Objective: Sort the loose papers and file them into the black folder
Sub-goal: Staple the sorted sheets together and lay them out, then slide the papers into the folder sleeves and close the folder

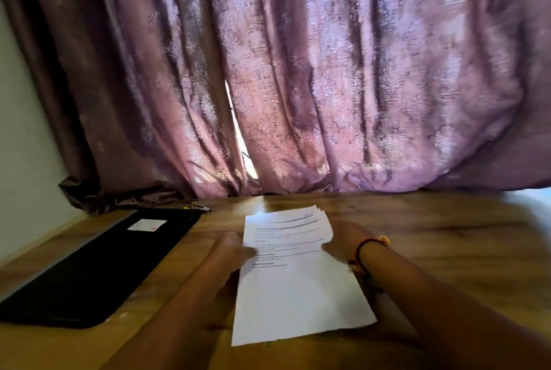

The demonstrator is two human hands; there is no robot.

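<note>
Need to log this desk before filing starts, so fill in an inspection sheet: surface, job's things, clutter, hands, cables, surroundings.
Surface: wooden table, glossy patch near its far edge.
Job's things: stack of papers, print facing up, held by both hands; black folder lies closed to its left, white label on top.
Clutter: small pen-like item behind the folder, blurred.
Hands: left hand grips the stack's left edge, right hand its right edge; band on right wrist.
Cables: nothing seen.
Surroundings: purple curtain behind the table, pale wall at left.
</note>
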